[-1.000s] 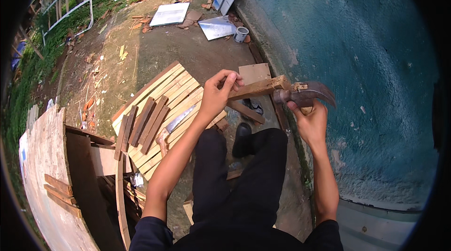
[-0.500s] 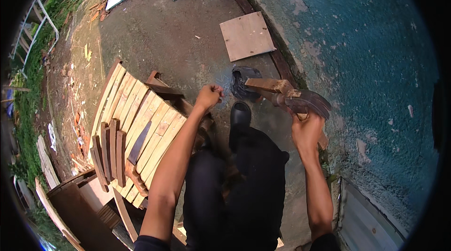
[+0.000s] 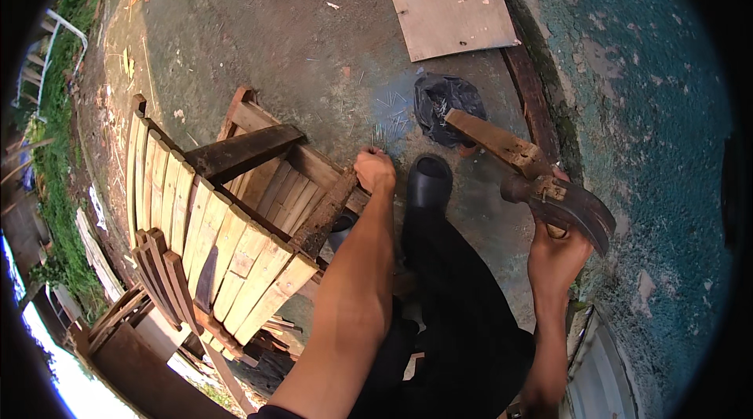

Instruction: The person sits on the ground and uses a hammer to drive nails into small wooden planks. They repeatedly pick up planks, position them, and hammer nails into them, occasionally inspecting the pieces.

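My left hand is low over the floor with its fingers curled together. Thin nails show just beyond its fingertips; whether any are between the fingers I cannot tell. My right hand grips a claw hammer with a dark, rusty head. A short piece of brown wood is held along with it, pointing up and left. More loose nails are scattered on a bluish patch of floor. Beside them lies a crumpled black plastic bag.
A slatted wooden piece stands left, bearing a handsaw and several dark wood strips. Its dark crosspiece juts toward the middle. A square plywood board lies ahead, near the blue wall. My dark shoe is close by.
My view has shifted, showing more of the slatted piece's underside. My left hand has come down close to the nails, its fingers closing. The hammer and wood piece stay in my right hand.
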Tool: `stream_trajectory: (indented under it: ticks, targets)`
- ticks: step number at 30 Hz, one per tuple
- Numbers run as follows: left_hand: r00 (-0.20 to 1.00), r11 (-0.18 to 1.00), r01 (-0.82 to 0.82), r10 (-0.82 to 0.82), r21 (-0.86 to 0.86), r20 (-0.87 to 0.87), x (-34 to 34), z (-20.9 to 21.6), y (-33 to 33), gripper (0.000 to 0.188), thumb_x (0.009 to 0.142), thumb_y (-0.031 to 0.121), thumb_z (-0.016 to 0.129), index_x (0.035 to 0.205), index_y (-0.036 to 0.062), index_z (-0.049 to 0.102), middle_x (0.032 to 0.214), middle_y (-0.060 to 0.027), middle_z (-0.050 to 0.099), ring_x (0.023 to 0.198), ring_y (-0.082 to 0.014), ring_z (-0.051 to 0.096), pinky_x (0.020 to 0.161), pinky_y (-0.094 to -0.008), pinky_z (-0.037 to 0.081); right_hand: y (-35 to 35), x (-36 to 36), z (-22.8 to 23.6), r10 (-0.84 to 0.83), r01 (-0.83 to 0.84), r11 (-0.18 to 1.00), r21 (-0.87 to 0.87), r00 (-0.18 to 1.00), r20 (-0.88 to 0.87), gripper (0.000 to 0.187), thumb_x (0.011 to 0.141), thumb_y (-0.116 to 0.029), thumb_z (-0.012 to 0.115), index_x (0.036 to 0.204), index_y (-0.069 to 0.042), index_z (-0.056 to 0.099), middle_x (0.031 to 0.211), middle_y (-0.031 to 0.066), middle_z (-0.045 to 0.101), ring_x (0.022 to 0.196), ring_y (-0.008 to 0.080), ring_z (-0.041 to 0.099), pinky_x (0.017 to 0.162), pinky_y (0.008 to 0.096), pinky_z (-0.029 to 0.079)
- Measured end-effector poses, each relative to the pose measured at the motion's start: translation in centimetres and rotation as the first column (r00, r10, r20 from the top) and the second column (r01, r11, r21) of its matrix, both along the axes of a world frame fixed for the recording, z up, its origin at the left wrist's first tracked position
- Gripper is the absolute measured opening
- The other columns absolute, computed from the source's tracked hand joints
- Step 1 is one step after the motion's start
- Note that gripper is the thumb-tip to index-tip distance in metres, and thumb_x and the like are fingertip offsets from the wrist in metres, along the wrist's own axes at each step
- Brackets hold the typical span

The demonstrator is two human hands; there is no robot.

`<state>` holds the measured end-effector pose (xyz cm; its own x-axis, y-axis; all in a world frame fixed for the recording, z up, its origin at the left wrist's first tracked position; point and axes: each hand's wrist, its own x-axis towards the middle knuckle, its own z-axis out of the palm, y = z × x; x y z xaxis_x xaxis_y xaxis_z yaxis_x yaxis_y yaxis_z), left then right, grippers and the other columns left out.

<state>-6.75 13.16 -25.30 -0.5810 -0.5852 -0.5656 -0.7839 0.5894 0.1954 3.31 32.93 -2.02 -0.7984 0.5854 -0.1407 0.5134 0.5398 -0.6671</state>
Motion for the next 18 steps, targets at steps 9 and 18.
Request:
stream_trajectory:
  ticks: [9, 18]
  targets:
    - [0.959, 0.988, 0.156, -0.150, 0.006, -0.238, 0.7, -5.1, -0.7, 0.013, 0.090, 0.018, 0.066, 0.098, 0.0098, 0.073, 0.097, -0.0122, 0.072, 0.090, -0.0332, 0.068, 0.079, -0.0432, 0.053, 0.1, -1.3, -2.7, 0.065, -0.064, 0.998, -0.014, 0.997, 0.038, 0.047, 0.081, 0.016, 0.064, 0.126, 0.002, 0.060, 0.125, 0.0144, 0.064, 0.116, 0.0246, 0.063, 0.097, 0.0380, 0.051]
    - [0.920, 0.979, 0.192, -0.204, -0.069, -0.334, 1.8, -7.6, -0.1, 0.017, 0.091, 0.025, 0.066, 0.093, 0.0096, 0.074, 0.091, -0.0129, 0.072, 0.083, -0.0343, 0.068, 0.074, -0.0442, 0.052, -0.3, -1.9, -3.8, 0.111, -0.111, 0.994, 0.002, 0.992, 0.067, 0.045, 0.081, 0.016, 0.063, 0.125, 0.004, 0.060, 0.121, 0.0153, 0.065, 0.113, 0.0264, 0.063, 0.097, 0.0390, 0.049]
